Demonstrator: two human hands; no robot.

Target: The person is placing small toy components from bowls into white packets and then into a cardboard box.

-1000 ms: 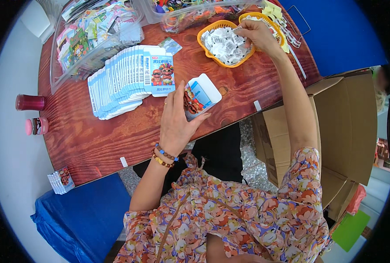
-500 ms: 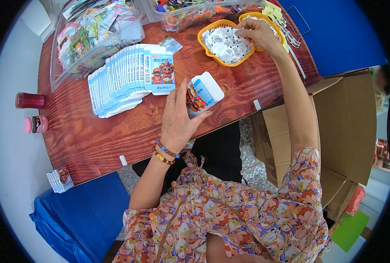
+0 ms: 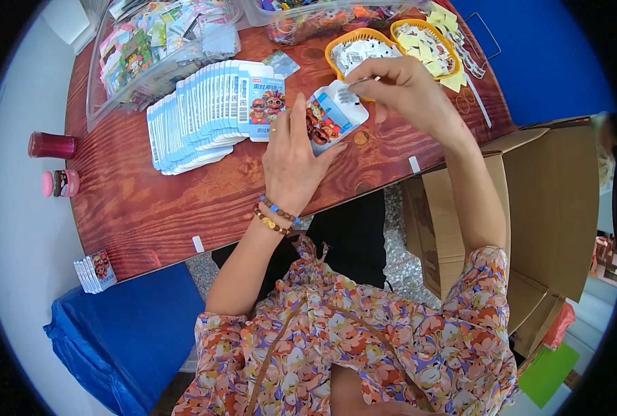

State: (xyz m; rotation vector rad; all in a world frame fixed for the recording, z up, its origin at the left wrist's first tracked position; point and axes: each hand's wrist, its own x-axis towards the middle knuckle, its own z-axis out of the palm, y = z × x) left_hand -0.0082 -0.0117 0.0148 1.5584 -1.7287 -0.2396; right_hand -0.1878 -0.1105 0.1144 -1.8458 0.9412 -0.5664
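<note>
My left hand [image 3: 293,156] grips a small blue-and-white cardboard box [image 3: 328,132] with cartoon figures on its front, tilted, its top end open. At that opening, my right hand [image 3: 407,91] pinches a small white packet [image 3: 346,95] with grey print. The packet is partly hidden by the fingers and box flap. Left of the box lies a fanned stack of flat blue-and-white cartons [image 3: 197,114]. Behind my right hand is a yellow basket [image 3: 332,57] of similar white packets, and beside it another yellow basket [image 3: 454,61] with pale yellow and white pieces.
Clear plastic bins hold colourful packets [image 3: 163,38] and mixed small items [image 3: 336,24] at the back. A dark red jar [image 3: 52,145] and a pink-lidded jar [image 3: 61,183] stand at left. Small boxes [image 3: 95,272] sit on a blue cover. An open cardboard carton [image 3: 541,208] stands at right.
My right hand has come from the yellow baskets to the box opening with a white packet. My left hand has shifted slightly right and up with the box.
</note>
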